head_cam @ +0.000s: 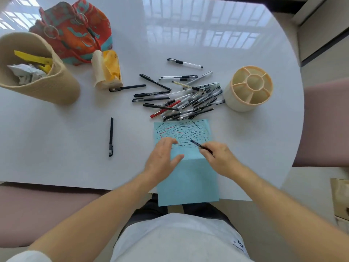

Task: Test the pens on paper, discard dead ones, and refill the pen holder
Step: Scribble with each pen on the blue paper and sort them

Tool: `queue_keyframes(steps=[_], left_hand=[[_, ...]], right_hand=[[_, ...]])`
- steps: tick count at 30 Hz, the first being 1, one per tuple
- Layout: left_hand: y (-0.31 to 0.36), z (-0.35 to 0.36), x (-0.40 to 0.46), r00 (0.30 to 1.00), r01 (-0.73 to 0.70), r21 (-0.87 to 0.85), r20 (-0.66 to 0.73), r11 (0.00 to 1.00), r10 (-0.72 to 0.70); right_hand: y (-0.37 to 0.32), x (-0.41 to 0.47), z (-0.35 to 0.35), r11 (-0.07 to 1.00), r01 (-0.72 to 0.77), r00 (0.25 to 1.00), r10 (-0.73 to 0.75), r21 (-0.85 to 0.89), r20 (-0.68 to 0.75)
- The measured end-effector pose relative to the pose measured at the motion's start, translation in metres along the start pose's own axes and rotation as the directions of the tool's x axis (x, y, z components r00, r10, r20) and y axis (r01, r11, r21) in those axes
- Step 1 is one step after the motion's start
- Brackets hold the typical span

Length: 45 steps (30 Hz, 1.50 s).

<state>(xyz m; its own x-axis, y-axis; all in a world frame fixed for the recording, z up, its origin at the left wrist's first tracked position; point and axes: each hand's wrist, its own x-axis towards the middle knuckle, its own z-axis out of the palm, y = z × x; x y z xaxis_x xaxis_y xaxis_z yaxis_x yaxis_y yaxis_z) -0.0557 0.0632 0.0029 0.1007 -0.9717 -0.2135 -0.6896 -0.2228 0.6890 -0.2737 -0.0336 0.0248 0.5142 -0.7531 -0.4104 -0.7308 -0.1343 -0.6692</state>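
Blue paper (188,174) under right hand (219,160) gripping a pen (198,145).

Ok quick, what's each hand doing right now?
Left hand: open, fingers spread on the blue paper.
Right hand: holding a dark pen, tip on the paper.

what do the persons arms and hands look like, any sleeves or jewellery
Both forearms are bare right up to the frame's lower edge, with no sleeve showing. The left hand and right hand wear no gloves, and no ring, watch or bracelet is visible.
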Motion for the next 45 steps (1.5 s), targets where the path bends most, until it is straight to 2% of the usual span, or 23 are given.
queue_keyframes(steps=[2,4,5,8,11,17,20,21,23,25,27,29,31,32,34,35,36,37,41,45], left_hand=[[0.007,-0.001,-0.001,0.992,-0.029,-0.040,0.125,0.999,0.034],[0.015,0.003,-0.001,0.942,-0.163,0.056,0.305,0.985,0.138],[0.017,0.004,0.000,0.919,-0.245,0.109,0.344,0.963,0.195],[0.017,0.002,0.002,0.892,-0.372,0.169,0.338,0.913,0.301],[0.020,0.002,0.002,0.865,-0.447,0.165,0.332,0.879,0.378],[0.036,0.008,-0.003,0.851,-0.512,0.142,0.219,0.847,0.477],[0.043,0.014,-0.003,0.848,-0.515,0.139,0.222,0.846,0.480],[0.039,0.011,-0.002,0.874,-0.473,0.145,0.201,0.869,0.442],[0.016,-0.007,0.003,0.951,-0.304,0.154,0.110,0.940,0.289],[-0.009,-0.028,0.005,0.983,-0.181,0.176,0.034,0.968,0.178],[-0.015,-0.028,0.004,0.982,-0.189,0.194,0.027,0.963,0.188],[-0.003,-0.012,0.001,0.961,-0.271,0.207,0.103,0.940,0.255],[0.003,0.003,-0.004,0.932,-0.352,0.228,0.176,0.908,0.317],[0.001,0.007,-0.006,0.925,-0.369,0.232,0.190,0.900,0.330],[-0.004,0.010,-0.011,0.925,-0.370,0.242,0.190,0.897,0.330],[-0.005,0.011,-0.013,0.926,-0.370,0.253,0.182,0.894,0.332],[-0.004,0.014,-0.014,0.925,-0.374,0.265,0.174,0.889,0.337],[-0.003,0.016,-0.015,0.924,-0.379,0.278,0.170,0.883,0.343],[-0.007,0.019,-0.015,0.927,-0.373,0.299,0.162,0.878,0.339],[-0.007,0.019,-0.013,0.935,-0.350,0.309,0.168,0.884,0.312]], right_hand=[[0.004,-0.018,0.013,0.995,0.072,0.995,-0.066,-0.072,0.081],[0.000,-0.028,0.024,0.978,0.146,0.983,-0.127,-0.146,0.132],[-0.003,-0.032,0.026,0.970,0.169,0.979,-0.145,-0.177,0.143],[-0.006,-0.038,0.024,0.960,0.181,0.977,-0.151,-0.213,0.150],[-0.004,-0.043,0.016,0.978,0.178,0.971,-0.157,-0.109,0.178],[0.014,-0.049,0.000,0.997,0.056,0.967,-0.066,0.047,0.244],[0.021,-0.051,0.000,0.995,0.067,0.961,-0.083,0.069,0.265],[0.030,-0.052,-0.005,0.997,0.038,0.969,-0.051,0.061,0.243],[0.060,-0.059,-0.030,0.992,-0.108,0.985,0.098,0.067,0.144],[0.084,-0.066,-0.057,0.967,-0.236,0.971,0.231,0.095,0.065],[0.081,-0.062,-0.062,0.956,-0.256,0.966,0.249,0.145,0.061],[0.059,-0.051,-0.046,0.925,-0.259,0.966,0.253,0.278,0.058],[0.042,-0.043,-0.033,0.804,-0.250,0.958,0.285,0.539,0.018],[0.038,-0.041,-0.031,0.654,-0.246,0.947,0.318,0.716,0.035],[0.032,-0.043,-0.030,0.225,-0.218,0.940,0.310,0.949,0.142],[0.030,-0.044,-0.027,0.083,-0.203,0.945,0.279,0.976,0.173],[0.027,-0.044,-0.022,0.035,-0.189,0.951,0.256,0.981,0.174],[0.024,-0.044,-0.016,0.084,-0.185,0.953,0.260,0.979,0.157],[0.010,-0.040,0.012,0.517,-0.147,0.947,0.320,0.844,-0.031],[-0.001,-0.033,0.030,0.689,-0.071,0.937,0.295,0.721,-0.189]])
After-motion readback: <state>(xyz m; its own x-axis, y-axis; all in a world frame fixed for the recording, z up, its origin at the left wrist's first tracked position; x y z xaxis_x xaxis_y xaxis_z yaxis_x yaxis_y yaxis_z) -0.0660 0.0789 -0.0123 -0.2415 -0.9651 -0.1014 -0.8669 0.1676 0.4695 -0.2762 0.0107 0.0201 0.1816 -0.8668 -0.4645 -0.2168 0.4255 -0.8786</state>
